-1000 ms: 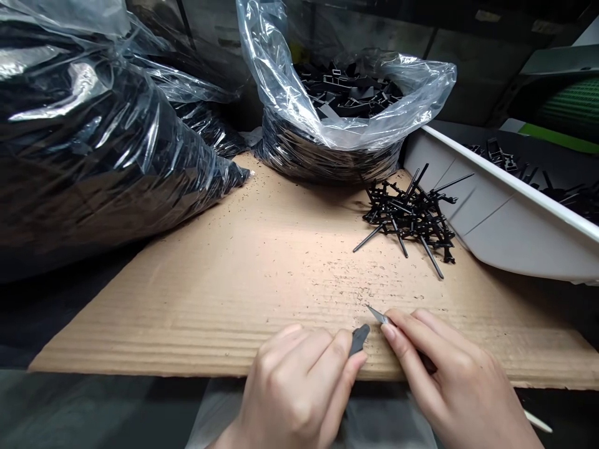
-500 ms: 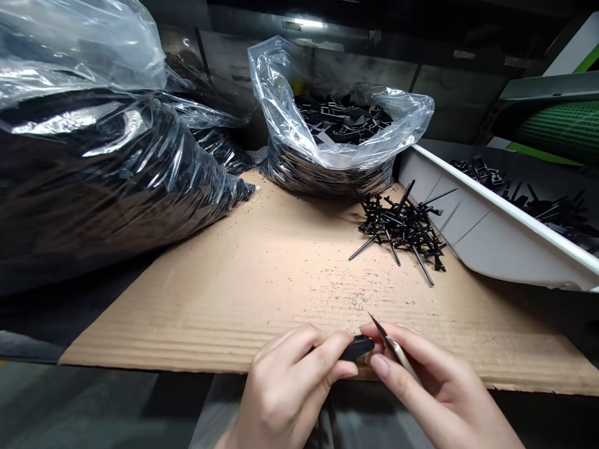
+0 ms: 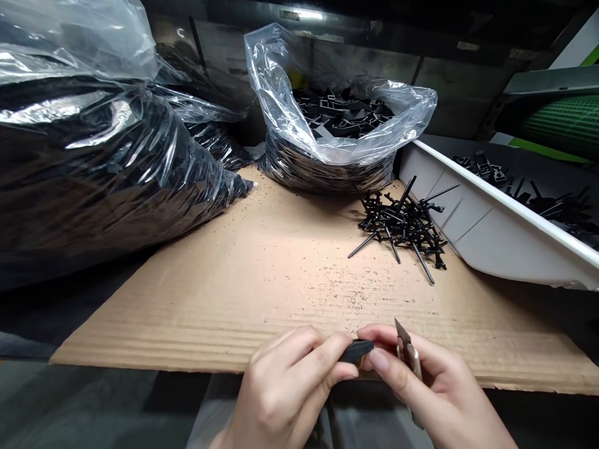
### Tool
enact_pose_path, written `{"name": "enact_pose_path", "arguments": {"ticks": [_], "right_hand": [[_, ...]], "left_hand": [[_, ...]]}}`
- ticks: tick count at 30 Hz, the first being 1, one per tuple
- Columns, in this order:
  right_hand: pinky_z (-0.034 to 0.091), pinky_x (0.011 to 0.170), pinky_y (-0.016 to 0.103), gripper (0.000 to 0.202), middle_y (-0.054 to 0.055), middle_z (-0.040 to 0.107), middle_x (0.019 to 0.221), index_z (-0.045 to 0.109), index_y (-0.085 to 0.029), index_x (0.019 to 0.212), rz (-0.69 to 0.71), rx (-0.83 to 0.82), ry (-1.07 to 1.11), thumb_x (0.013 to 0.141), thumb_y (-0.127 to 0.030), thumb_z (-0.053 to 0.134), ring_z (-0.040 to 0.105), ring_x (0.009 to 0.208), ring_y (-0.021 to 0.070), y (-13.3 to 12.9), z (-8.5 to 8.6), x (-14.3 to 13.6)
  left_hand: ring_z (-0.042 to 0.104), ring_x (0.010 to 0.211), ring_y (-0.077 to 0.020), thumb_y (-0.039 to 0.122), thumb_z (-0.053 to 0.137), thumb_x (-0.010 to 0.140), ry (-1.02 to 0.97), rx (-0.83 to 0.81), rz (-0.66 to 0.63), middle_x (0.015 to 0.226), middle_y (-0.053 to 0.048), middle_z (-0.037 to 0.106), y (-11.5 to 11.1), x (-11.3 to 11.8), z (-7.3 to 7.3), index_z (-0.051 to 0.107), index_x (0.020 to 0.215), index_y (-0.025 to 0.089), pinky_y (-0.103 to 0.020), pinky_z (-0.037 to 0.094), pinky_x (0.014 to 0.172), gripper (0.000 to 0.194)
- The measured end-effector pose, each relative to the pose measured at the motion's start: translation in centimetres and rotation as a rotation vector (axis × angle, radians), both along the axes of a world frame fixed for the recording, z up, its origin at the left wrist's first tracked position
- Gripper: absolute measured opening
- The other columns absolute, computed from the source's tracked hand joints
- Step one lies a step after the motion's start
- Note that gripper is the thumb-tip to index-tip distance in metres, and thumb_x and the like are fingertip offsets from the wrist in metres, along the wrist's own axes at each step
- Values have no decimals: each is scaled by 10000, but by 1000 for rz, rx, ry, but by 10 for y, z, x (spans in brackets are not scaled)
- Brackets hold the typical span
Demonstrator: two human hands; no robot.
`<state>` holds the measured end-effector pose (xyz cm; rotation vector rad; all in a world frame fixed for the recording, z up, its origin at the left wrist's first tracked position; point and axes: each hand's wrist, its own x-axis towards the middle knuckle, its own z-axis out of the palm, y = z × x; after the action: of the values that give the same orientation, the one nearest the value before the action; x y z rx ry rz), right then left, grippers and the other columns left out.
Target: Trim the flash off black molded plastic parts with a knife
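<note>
My left hand (image 3: 294,380) is closed around a small black plastic part (image 3: 357,350) just above the front edge of the cardboard. Only the rounded end of that part shows past my fingers. My right hand (image 3: 430,380) is closed on a craft knife (image 3: 408,349), its pointed blade sticking up between the fingers and its handle partly hidden in the palm. The thumb and index fingertips of that hand meet the far end of the black part or lie right beside it.
Tiny black shavings (image 3: 353,293) lie on the cardboard sheet (image 3: 210,293). Black sprue pieces (image 3: 402,227) are heaped against a white tray (image 3: 505,212) holding black parts. An open plastic bag (image 3: 327,156) of black parts stands behind, and a large filled bag (image 3: 93,168) bulges at left.
The knife has turned in my right hand, its blade swinging upright and to the right, away from the black part. My left hand keeps its hold, almost unmoved.
</note>
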<state>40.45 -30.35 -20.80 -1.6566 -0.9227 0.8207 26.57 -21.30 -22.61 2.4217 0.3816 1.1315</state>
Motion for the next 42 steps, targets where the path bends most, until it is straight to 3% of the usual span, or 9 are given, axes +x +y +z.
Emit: {"name": "enact_pose_path", "arguments": {"ticks": [5, 9, 19, 26, 30, 33, 36, 39, 42], "right_hand": [[402, 470, 177, 261, -19, 571, 551, 617, -180, 627, 24, -42, -60, 769, -374, 513, 518, 500, 93, 6, 7, -4], [271, 409, 187, 335, -29, 504, 520, 570, -161, 586, 62, -93, 1, 786, -414, 478, 360, 441, 65, 5, 9, -4], [275, 448, 198, 324, -49, 436, 454, 474, -174, 539, 20, -212, 7, 739, -429, 477, 365, 443, 74, 9, 13, -7], [242, 445, 197, 429, -61, 353, 424, 463, -157, 464, 117, -199, 38, 799, -423, 429, 297, 414, 52, 5, 10, 1], [211, 407, 183, 422, -47, 426, 434, 511, -141, 514, 141, -135, 158, 795, -452, 458, 286, 384, 32, 3, 6, 3], [215, 394, 165, 341, -26, 531, 472, 562, -134, 599, 108, -91, 258, 757, -435, 534, 299, 381, 21, 4, 6, 4], [230, 370, 152, 326, -23, 557, 454, 564, -139, 567, 73, -77, 301, 742, -415, 558, 293, 353, 12, 3, 7, 3], [286, 354, 167, 230, -23, 587, 447, 606, -177, 601, -87, 27, 64, 735, -359, 567, 392, 342, 45, 0, 6, -6], [419, 461, 202, 69, -14, 644, 556, 648, -216, 758, -231, 273, -566, 743, -241, 585, 578, 476, 114, -4, 1, -19]], "left_hand": [[562, 563, -147, 160, 480, 852, 19, -3, -11, 644, -35, 593, 1, 1, 2, 604, 929, 126, -240, 462, 499, 150], [553, 549, -134, 178, 442, 873, 38, -57, -41, 633, -28, 586, 2, 3, 5, 612, 877, 133, -232, 449, 500, 176], [525, 528, -126, 183, 436, 870, 81, -179, -102, 590, -16, 556, 1, 2, 8, 620, 829, 117, -213, 398, 495, 200], [527, 524, -118, 181, 437, 863, 164, -334, -85, 582, 3, 558, 3, 4, 14, 616, 758, 146, -196, 381, 502, 210], [567, 576, -116, 180, 430, 865, 213, -497, -75, 670, 5, 623, 4, 8, 19, 625, 832, 166, -185, 405, 567, 198], [592, 667, -142, 209, 405, 876, 270, -594, -68, 742, -7, 653, 4, 11, 22, 625, 782, 175, -197, 406, 594, 241], [587, 695, -161, 268, 410, 873, 297, -696, -61, 742, -11, 647, 5, 11, 23, 624, 765, 177, -216, 406, 612, 257], [543, 561, -136, 359, 485, 825, 246, -895, -6, 631, 16, 596, 6, 11, 24, 587, 934, 181, -220, 401, 541, 233], [530, 537, -118, 384, 569, 765, 118, -1228, -84, 612, 25, 582, 7, 15, 27, 502, 1085, 158, -208, 417, 525, 397]]}}
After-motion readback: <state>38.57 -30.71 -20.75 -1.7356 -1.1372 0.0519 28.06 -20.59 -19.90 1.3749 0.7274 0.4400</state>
